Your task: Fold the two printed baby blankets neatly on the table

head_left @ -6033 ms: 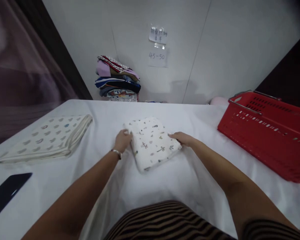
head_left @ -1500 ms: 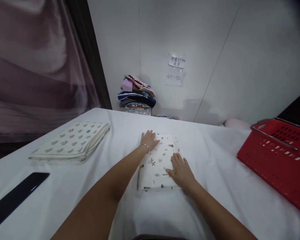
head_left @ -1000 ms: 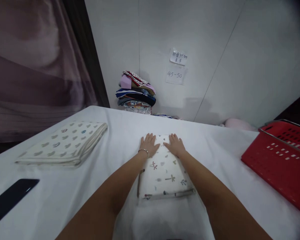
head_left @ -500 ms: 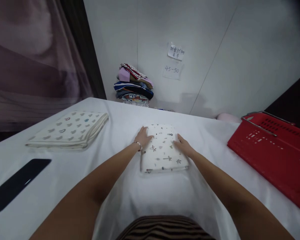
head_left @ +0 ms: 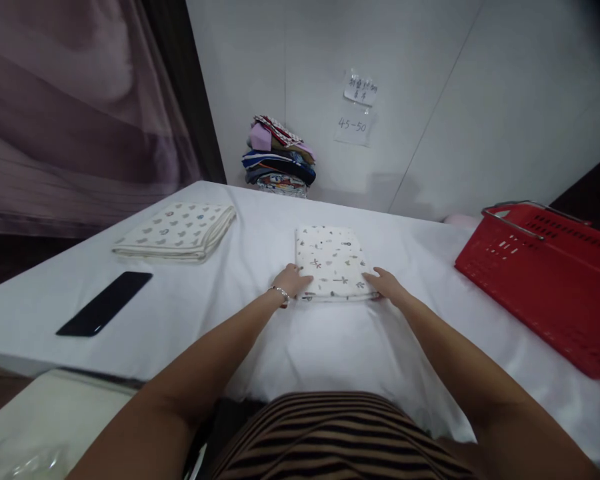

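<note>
A folded white cloth with small plant prints [head_left: 333,263] lies flat on the white-covered table [head_left: 260,227]. My left hand [head_left: 291,281] grips its near left corner, the thumb on top and the fingers at the side edge. At the near right corner, my right hand [head_left: 384,283] has its thumb on the cloth, with the other fingers at the edge and partly hidden. A silver bracelet is on my left wrist.
Another folded cloth with grey prints [head_left: 180,230] is at the left, behind a flat black object [head_left: 106,303]. A red basket [head_left: 540,280] stands at the right. Stacked fabrics [head_left: 280,157] sit beyond the table, by the wall with paper signs [head_left: 354,125].
Both hands have slid from the sides of the cloth to its near corners. The view has shifted, showing more of the table's near left edge and a pale surface below it.
</note>
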Tool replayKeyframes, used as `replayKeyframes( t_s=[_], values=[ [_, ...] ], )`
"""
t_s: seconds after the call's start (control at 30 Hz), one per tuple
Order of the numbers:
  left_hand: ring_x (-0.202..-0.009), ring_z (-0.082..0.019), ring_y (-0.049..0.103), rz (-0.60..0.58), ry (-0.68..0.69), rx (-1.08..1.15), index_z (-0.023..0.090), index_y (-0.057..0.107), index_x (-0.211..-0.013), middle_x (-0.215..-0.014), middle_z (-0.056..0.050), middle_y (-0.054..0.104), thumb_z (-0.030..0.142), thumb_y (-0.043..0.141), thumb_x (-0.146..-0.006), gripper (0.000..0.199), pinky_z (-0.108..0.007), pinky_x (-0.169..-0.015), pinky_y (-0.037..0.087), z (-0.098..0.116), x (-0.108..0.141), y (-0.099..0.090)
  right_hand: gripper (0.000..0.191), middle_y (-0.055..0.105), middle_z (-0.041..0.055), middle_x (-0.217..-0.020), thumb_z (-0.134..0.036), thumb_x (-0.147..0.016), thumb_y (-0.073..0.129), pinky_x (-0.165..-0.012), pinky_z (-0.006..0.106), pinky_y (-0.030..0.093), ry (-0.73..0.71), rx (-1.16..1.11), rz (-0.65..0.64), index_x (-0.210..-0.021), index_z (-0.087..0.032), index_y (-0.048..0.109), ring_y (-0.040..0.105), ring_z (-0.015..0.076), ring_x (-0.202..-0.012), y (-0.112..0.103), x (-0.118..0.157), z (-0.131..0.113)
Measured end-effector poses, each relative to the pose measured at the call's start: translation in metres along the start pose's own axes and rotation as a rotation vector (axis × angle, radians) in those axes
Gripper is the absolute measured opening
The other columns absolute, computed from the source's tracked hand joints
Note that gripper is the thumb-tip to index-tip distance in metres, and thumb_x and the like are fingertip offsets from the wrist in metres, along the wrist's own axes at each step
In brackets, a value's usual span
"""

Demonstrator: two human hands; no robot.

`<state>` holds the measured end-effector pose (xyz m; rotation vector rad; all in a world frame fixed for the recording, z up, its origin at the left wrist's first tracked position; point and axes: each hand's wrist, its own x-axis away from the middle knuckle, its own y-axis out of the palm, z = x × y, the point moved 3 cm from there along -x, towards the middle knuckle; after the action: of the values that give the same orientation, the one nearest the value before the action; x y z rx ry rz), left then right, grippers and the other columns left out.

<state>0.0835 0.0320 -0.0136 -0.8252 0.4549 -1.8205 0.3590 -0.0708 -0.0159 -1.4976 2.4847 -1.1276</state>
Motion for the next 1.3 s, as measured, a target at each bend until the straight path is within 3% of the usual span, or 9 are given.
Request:
replayKeyframes(
  t_s=[0.17,0.27,0.37,0.47,0.57,0.67,0.83,1.03,1.3],
  values=[
    [-0.080,-0.017,0.063,0.117,0.107,0.073,0.017,0.042,-0.127,-0.096,-0.005,0.066,0.034,0.064,-0.071,0.063,-0.025,-0.071,0.045,-0.003,0.000,-0.010,0.085,0.064,0.0084,-0.081,-0.047,-0.073,0.066,-0.049,0.029,0.048,0.000,-0.202,-0.177,-0.142,-0.013,0.029,0.052,0.0130,-0.052,0.012,0.019,0.007],
    [-0.074,-0.015,0.062,0.115,0.083,0.070,0.018,0.046,-0.123,-0.093,-0.004,0.066,0.035,0.065,-0.071,0.058,-0.025,-0.069,0.046,-0.015,0.002,-0.015,0.088,0.061,0.0024,-0.068,-0.050,-0.075,0.064,-0.051,0.029,0.048,-0.085,-0.126,-0.189,-0.144,-0.015,0.023,0.053,0.0138,-0.050,0.019,0.036,0.010],
    [-0.082,-0.016,0.061,0.140,0.096,0.089,0.018,0.050,-0.119,-0.104,-0.006,0.064,0.045,0.060,-0.075,0.052,-0.026,-0.077,0.046,-0.028,0.011,-0.018,0.078,0.064,0.0078,-0.086,-0.054,-0.080,0.054,-0.062,0.032,0.050,-0.253,0.107,-0.028,-0.143,-0.016,0.027,0.059,0.0173,-0.063,0.019,0.052,0.008],
    [-0.091,-0.018,0.060,0.164,0.222,0.111,0.019,0.052,-0.119,-0.119,-0.008,0.057,0.050,0.062,-0.072,0.056,-0.029,-0.083,0.047,-0.039,0.024,-0.016,0.061,0.057,0.0124,-0.118,-0.050,-0.086,0.046,-0.080,0.038,0.049,-0.556,0.285,0.189,-0.138,-0.019,0.037,0.058,0.0237,-0.096,0.017,0.070,0.004],
    [-0.101,-0.019,0.057,0.149,0.409,0.102,0.020,0.054,-0.117,-0.127,-0.008,0.050,0.037,0.070,-0.066,0.056,-0.030,-0.086,0.047,-0.049,0.035,-0.012,0.046,0.052,0.0110,-0.127,-0.041,-0.087,0.046,-0.093,0.042,0.044,-0.920,0.391,0.202,-0.129,-0.022,0.049,0.048,0.0256,-0.116,0.026,0.086,0.006],
    [-0.102,-0.018,0.056,0.215,0.494,0.088,0.019,0.058,-0.109,-0.127,-0.007,0.048,0.023,0.063,-0.068,0.041,-0.030,-0.088,0.047,-0.055,0.039,-0.007,0.035,0.056,0.0115,-0.123,-0.029,-0.087,0.047,-0.096,0.045,0.041,-1.091,0.519,0.176,-0.119,-0.020,0.057,0.048,0.0259,-0.116,0.037,0.090,0.012],
    [-0.093,-0.018,0.057,0.319,0.502,-0.019,0.019,0.058,-0.105,-0.115,-0.006,0.053,0.015,0.059,-0.070,0.035,-0.032,-0.089,0.047,-0.048,0.040,-0.004,0.034,0.058,0.0130,-0.119,-0.017,-0.087,0.044,-0.090,0.044,0.043,-1.110,0.639,0.232,-0.117,-0.017,0.059,0.050,0.0265,-0.112,0.041,0.085,0.013],
    [-0.072,-0.012,0.053,0.406,0.510,-0.002,0.020,0.056,-0.094,-0.104,-0.004,0.050,0.007,0.051,-0.068,0.029,-0.030,-0.077,0.049,-0.047,0.044,-0.006,0.031,0.063,0.0117,-0.113,-0.015,-0.090,0.041,-0.089,0.041,0.045,-1.168,0.664,0.261,-0.111,-0.017,0.063,0.054,0.0242,-0.108,0.039,0.084,0.017],
    [-0.075,-0.013,0.052,0.422,0.475,0.002,0.020,0.047,-0.085,-0.097,-0.003,0.047,0.004,0.047,-0.069,0.023,-0.030,-0.076,0.048,-0.052,0.047,-0.004,0.038,0.056,0.0111,-0.127,-0.018,-0.090,0.039,-0.098,0.045,0.041,-1.111,0.650,0.170,-0.124,-0.017,0.056,0.046,0.0257,-0.121,0.044,0.090,0.025]
  ],
)
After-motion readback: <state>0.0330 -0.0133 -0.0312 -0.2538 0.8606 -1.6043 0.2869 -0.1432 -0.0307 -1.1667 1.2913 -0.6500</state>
